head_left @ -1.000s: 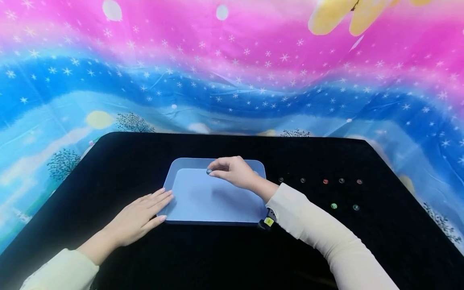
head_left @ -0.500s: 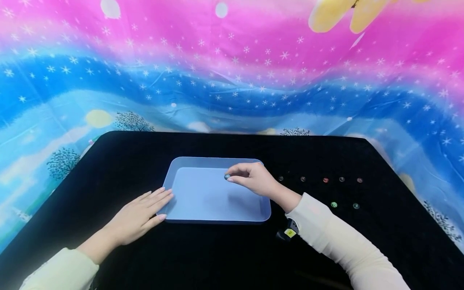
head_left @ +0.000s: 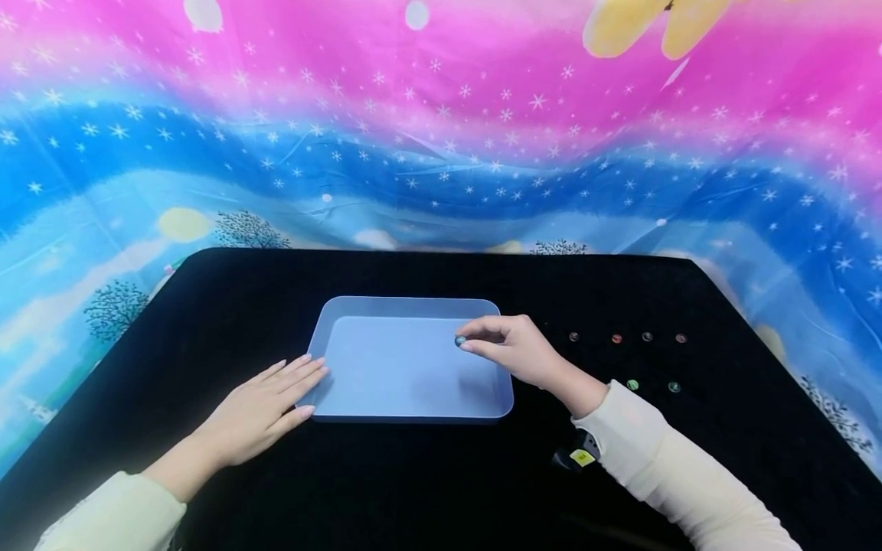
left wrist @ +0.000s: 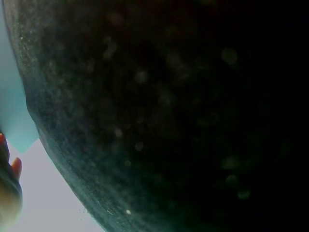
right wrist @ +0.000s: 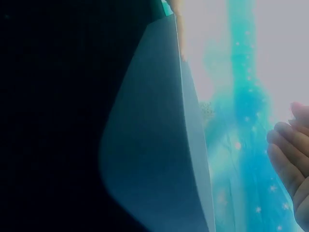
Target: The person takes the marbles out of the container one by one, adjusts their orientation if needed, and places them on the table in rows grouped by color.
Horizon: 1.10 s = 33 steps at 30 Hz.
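Note:
My right hand [head_left: 520, 348] is above the right part of a light blue tray [head_left: 406, 367], pinching a small dark blue-green marble [head_left: 460, 341] between thumb and fingertips. The marble is held over the tray, apart from its floor. With fingers straight, my left hand [head_left: 265, 409] rests on the tray's left rim. Only a sliver of that hand shows in the left wrist view, where a dark blurred surface fills most of the picture. In the right wrist view, my curled right fingers [right wrist: 287, 150] are at the right edge, but the marble is out of sight.
Several small marbles lie on the black tabletop [head_left: 413, 482] right of the tray, among them a red marble [head_left: 616, 338], a green marble [head_left: 632, 385] and a dark green marble [head_left: 674, 387]. A snowflake-patterned cloth [head_left: 413, 115] hangs behind the table.
My right hand has moved rightward across the tray, still pinching the marble, and now covers the leftmost marble of the back row. The left hand has stayed on the rim.

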{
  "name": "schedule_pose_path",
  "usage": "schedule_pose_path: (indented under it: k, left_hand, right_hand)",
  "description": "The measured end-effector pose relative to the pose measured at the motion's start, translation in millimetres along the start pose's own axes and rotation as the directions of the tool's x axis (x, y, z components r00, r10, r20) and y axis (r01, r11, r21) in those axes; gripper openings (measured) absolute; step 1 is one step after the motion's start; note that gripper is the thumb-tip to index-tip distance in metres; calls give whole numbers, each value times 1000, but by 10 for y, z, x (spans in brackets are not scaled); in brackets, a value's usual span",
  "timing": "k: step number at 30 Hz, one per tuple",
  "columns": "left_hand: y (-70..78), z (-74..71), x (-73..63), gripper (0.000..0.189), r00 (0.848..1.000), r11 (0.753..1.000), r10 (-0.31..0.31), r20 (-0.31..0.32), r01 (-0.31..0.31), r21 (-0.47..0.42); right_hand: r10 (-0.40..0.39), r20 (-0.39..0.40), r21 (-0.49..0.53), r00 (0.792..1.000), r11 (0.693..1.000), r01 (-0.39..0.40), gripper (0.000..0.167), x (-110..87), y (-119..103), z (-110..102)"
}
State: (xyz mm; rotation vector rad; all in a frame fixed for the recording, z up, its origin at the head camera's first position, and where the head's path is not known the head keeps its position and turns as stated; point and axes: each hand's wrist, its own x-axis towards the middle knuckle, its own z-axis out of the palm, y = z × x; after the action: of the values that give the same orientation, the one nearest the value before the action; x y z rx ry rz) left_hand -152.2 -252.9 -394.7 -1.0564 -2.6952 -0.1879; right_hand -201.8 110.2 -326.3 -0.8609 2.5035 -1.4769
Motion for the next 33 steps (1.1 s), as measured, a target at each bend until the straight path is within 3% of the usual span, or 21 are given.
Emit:
schedule_pose_path:
  k: [25,33]
  left_hand:
    - [10,4,-3,48,1000,1000,-12,16,12,-16]
    - [21,5,-2,48,999,1000,-26,18,26,-9]
  right_hand:
    - [43,-154,-59,987,997,-52,23,-492,207,-342]
    - [75,-248,-80,966,992,-98,20,-684,321,-444]
